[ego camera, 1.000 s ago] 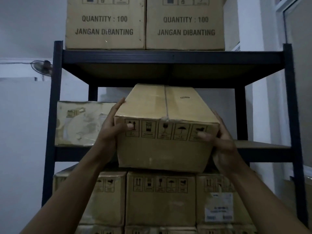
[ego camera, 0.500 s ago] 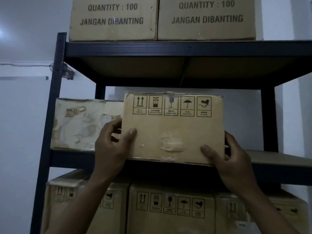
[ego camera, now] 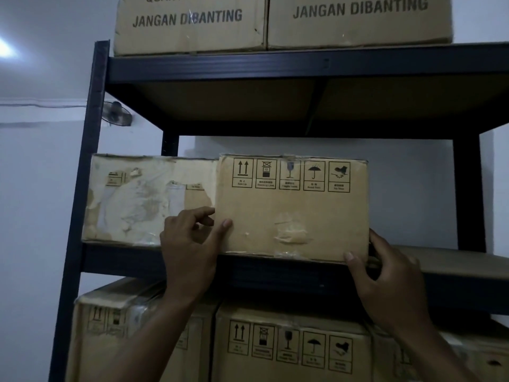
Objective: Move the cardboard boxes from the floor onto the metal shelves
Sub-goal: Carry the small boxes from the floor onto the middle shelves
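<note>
Carton on the middle shelf, a grip at each lower corner

Head view, looking up at a dark metal rack (ego camera: 92, 161). The cardboard box (ego camera: 292, 208) stands upright on the middle shelf (ego camera: 454, 263), its row of handling symbols along the top of the front face and scuffed tape marks lower down. Its bottom edge lies along the shelf's front beam. Its left edge overlaps the front of a worn box (ego camera: 143, 199), which has torn, pale patches and sits just beside it on the same shelf; whether the two touch cannot be told.

The left grip (ego camera: 190, 244), a bare hand, holds the box at its lower left: the thumb presses flat on the front face and the fingers curl round the left edge, in front of the worn box. The right grip (ego camera: 391, 279) holds the lower right corner, with the thumb on the front face and the fingers curled round the right side.

On the top shelf (ego camera: 275, 67) two large cartons (ego camera: 190, 23) printed "JANGAN DIBANTING" stand side by side. Below the middle shelf a row of lower boxes (ego camera: 289, 346) carries the same symbols. A wall fan (ego camera: 115, 114) shows behind the left upright.
</note>
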